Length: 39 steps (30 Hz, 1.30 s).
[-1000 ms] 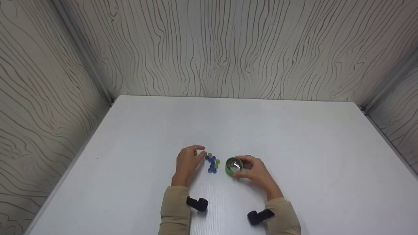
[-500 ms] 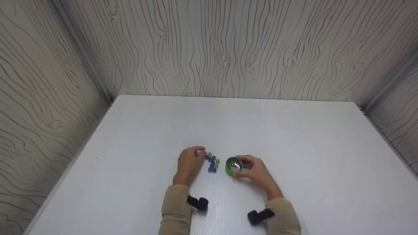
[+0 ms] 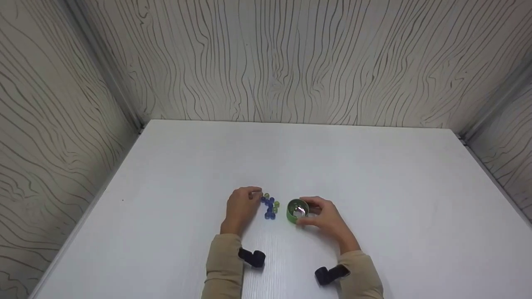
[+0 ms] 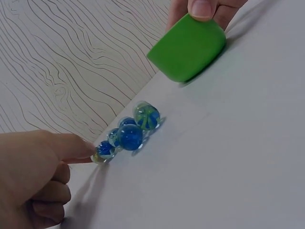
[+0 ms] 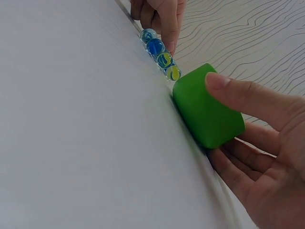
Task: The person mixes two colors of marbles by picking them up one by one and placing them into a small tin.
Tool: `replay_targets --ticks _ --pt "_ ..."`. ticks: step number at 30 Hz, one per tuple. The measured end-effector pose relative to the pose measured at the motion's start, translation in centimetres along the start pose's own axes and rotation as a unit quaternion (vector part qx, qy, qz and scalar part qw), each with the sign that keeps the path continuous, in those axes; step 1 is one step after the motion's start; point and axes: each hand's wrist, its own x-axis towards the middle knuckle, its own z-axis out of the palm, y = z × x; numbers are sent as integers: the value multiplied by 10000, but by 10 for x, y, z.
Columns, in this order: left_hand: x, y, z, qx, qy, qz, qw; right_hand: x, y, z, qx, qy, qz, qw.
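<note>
- Blue and yellow-green marbles lie bunched on the white table, just left of the green cup.
- I grip that cup, mouth up, in my right hand — thumb one side, fingers the other.
- My left hand has its fingertips at the bunch's far end — whether they pinch a marble, I cannot tell.
- Behind the table stands a wood-grain wall.

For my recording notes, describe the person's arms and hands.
Creased, plain tan sleeves stop short of the hands, which wear no gloves. From each sleeve a small black mount juts inward, rounded at its tip. No cables show.
</note>
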Motion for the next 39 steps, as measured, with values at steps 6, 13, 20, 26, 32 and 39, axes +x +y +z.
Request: replay_targets --ticks 6,13,20,26,32,39 --pt "2 -2 0 72 29 75 9999 0 0 0 -37 -20 -22 10000" --pt "1 -2 -1 78 67 55 9999 0 1 -1 -31 -28 -59 10000" --pt "0 -1 -2 173 217 11 9996 -2 -1 -2 63 -112 -206 9997" --pt "1 -1 -1 269 211 95 9994 -3 -3 -2 81 -104 -188 9997" --pt "1 -1 -2 251 185 41 9995 -2 -1 -1 20 -109 -188 9998" --pt "0 0 -3 170 156 23 9997 -1 0 -2 33 -124 -203 9997"
